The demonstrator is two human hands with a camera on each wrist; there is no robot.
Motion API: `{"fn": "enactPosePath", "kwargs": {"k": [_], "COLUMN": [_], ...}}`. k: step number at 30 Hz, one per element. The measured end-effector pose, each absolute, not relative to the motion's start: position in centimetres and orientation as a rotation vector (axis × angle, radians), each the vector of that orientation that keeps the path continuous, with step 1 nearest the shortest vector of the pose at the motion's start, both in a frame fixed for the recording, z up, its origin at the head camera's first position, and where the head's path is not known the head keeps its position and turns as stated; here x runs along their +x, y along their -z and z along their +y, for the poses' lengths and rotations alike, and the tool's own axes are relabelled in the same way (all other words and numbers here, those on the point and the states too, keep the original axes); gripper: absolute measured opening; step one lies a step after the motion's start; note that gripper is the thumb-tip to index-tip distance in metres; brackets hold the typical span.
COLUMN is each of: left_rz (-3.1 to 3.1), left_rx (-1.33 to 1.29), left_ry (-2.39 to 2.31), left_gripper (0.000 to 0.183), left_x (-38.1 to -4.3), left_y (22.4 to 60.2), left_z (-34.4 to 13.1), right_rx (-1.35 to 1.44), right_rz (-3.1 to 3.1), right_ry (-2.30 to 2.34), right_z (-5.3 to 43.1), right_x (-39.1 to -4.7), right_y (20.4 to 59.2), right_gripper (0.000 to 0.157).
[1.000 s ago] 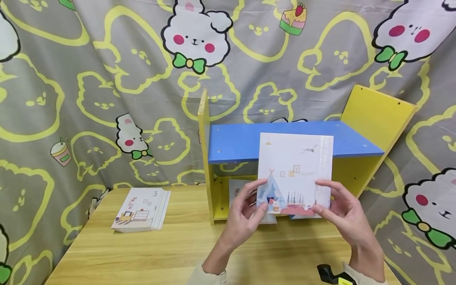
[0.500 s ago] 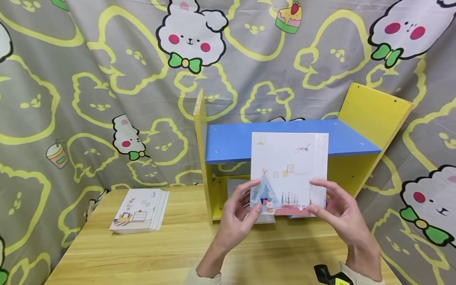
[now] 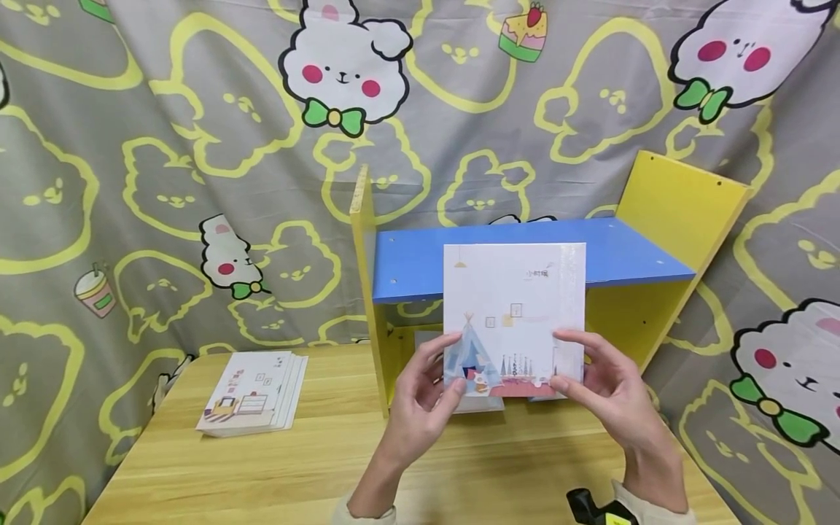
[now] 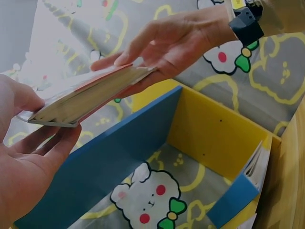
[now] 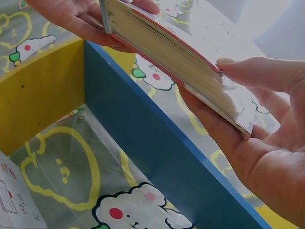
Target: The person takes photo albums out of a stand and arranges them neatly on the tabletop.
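Note:
A thick white photo album [image 3: 515, 292] with a blue tent drawn on its cover is held up in front of the shelf, between both hands. On its left edge my left hand [image 3: 423, 397] grips the lower corner, thumb on the cover and fingers behind. My right hand [image 3: 610, 386] pinches the lower right edge the same way. From below, the left wrist view shows the page block [image 4: 86, 98] of the album between the two hands. The right wrist view also shows the thumb [image 5: 257, 71] on top of the cover.
A yellow-sided unit with a blue shelf board [image 3: 420, 266] stands behind the album. Books [image 3: 482, 403] lie low inside it, partly hidden. To the left, a stack of white albums [image 3: 252, 390] lies on the wooden table [image 3: 275, 474]. A patterned curtain [image 3: 216, 87] hangs behind.
The head view has shifted slightly, and the album with both hands sits a little further left in it. The grip on the album looks the same.

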State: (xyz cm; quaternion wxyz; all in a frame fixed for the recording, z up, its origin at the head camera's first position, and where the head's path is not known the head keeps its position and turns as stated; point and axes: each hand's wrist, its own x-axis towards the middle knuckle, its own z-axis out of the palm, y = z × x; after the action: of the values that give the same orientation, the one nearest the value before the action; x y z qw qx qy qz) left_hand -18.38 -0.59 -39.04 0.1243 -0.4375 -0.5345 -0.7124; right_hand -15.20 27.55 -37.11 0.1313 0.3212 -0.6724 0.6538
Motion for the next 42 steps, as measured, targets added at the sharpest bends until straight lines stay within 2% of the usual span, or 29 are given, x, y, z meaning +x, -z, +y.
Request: {"fn": "enactPosePath", "kwargs": {"k": [30, 37, 42], "left_rz": [-1.582, -1.592, -1.581], "left_rx": [-1.237, -1.224, -1.229], "left_ry": [2.068, 2.067, 2.054], "left_gripper": [0.056, 0.056, 0.056], "left_x": [-18.2, -18.1, -18.0], "left_y": [38.9, 38.9, 38.8], "left_z": [-3.6, -4.3, -4.8], "right_rx": [0.999, 0.900, 0.939], "right_rz": [-1.888, -1.961, -1.926], "right_ry": [-1.967, -1.968, -1.972], "right_z": [24.4, 23.7, 23.1], "right_x": [-15.5, -15.4, -15.5], "right_y": [36.9, 36.8, 36.9], "right_gripper": [0.062, 0.061, 0.061]}}
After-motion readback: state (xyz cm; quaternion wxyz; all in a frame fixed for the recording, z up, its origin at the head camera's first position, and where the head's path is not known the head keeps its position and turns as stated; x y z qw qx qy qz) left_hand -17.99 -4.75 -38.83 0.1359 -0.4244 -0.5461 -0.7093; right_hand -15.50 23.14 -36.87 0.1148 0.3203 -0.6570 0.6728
